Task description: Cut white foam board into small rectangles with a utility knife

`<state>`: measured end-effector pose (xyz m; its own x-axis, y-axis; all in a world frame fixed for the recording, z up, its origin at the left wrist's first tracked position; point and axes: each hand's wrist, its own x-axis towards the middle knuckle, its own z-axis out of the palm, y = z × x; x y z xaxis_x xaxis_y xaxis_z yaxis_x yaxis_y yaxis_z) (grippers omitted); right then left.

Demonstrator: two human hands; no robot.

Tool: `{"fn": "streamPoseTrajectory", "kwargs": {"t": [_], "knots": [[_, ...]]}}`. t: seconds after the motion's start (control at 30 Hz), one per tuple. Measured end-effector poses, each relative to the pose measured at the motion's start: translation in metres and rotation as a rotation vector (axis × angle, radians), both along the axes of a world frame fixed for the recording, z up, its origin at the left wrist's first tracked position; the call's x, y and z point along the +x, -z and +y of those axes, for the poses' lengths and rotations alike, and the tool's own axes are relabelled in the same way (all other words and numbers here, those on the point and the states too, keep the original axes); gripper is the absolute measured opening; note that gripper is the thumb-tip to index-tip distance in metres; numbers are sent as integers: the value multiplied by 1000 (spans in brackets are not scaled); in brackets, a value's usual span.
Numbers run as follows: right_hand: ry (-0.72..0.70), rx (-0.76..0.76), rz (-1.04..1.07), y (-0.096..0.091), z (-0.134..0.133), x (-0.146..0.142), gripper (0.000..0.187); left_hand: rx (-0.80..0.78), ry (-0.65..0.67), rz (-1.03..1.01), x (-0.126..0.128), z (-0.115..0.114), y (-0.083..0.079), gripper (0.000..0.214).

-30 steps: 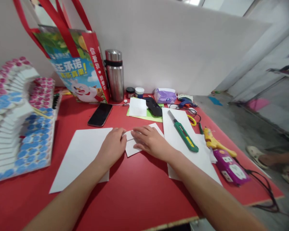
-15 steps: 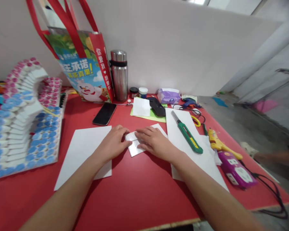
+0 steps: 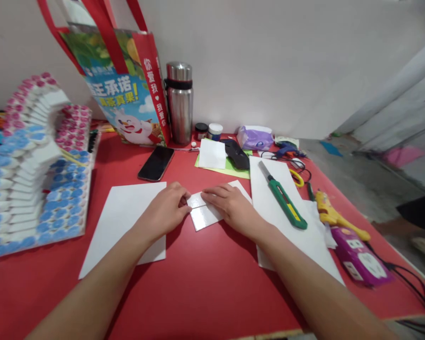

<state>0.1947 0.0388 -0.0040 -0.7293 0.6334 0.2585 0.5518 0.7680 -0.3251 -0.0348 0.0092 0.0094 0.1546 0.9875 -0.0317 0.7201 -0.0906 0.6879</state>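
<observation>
Glossy white card (image 3: 204, 217) lies on the red table, a dark seam or slit running across it. At its left edge my left hand (image 3: 170, 208) is closed, with thumb and curled fingertips pinching the rim. My right hand (image 3: 230, 203) lies over the card's right part, fingers stretched out flat and pressing on it. Another white corner (image 3: 238, 185) shows beyond the right fingers; whether it belongs to the same card is hidden. A white sheet (image 3: 116, 217) lies partly under my left forearm. To the right, a green utility knife (image 3: 286, 203) with its blade out rests on white paper (image 3: 264, 245).
At left stands a board of blue and pink rolled pieces (image 3: 35, 189). Behind are a shopping bag (image 3: 127, 94), a steel flask (image 3: 180, 104), a phone (image 3: 156, 163) and a purple tissue pack (image 3: 255, 138). A yellow glue gun (image 3: 335, 217) and a purple box with cables (image 3: 361, 259) sit right.
My right thumb and fingers have drawn together and shifted slightly on the card, baring more of its front. My left fingers have curled in more at its edge. The camera view has tilted down slightly.
</observation>
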Motion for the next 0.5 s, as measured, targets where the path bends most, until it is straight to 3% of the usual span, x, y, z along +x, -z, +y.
{"fn": "streamPoseTrajectory", "kwargs": {"t": [0.23, 0.3, 0.43, 0.5], "knots": [[33, -3, -25, -1, 0, -5, 35, -9, 10, -2, -1, 0, 0, 15], [28, 1, -29, -1, 0, -5, 34, -1, 54, 19, 2, -4, -1, 28], [3, 11, -29, -1, 2, -3, 36, 39, 99, 141, 15, -16, -6, 74], [-9, 14, -19, -1, 4, -3, 37, 55, 108, 197, 20, -19, -7, 79]]}}
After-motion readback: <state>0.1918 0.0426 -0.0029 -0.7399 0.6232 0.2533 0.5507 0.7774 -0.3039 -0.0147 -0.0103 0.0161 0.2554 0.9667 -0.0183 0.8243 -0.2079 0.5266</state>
